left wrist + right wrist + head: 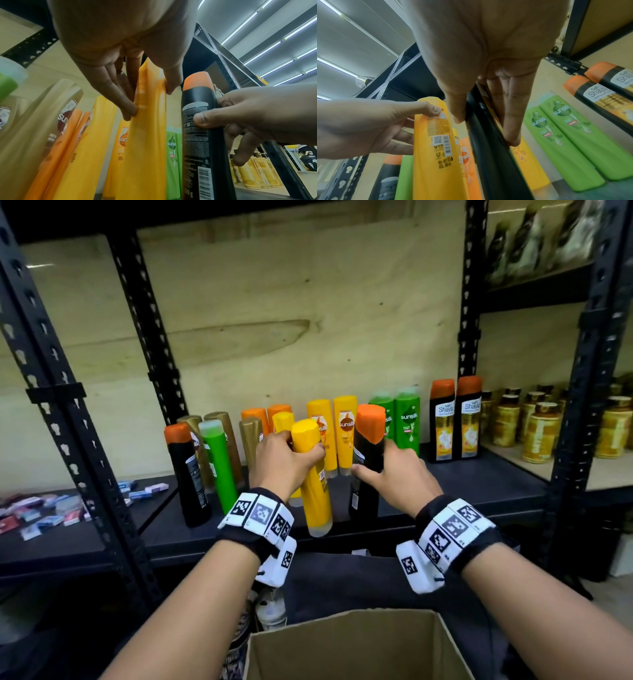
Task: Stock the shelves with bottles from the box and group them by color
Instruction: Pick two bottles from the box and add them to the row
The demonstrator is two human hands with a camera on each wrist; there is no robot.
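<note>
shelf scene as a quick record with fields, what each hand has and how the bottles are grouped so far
left hand: grips yellow bottle, label facing away from the shelf
right hand: grips black bottle with orange cap
yellow pair: upright at the back, centre
green pair: upright, right of the yellow pair
black Shayla pair: far right of the shelf
ungrouped: lone green bottle and lone black bottle at front left
box: open, below the hands
</note>
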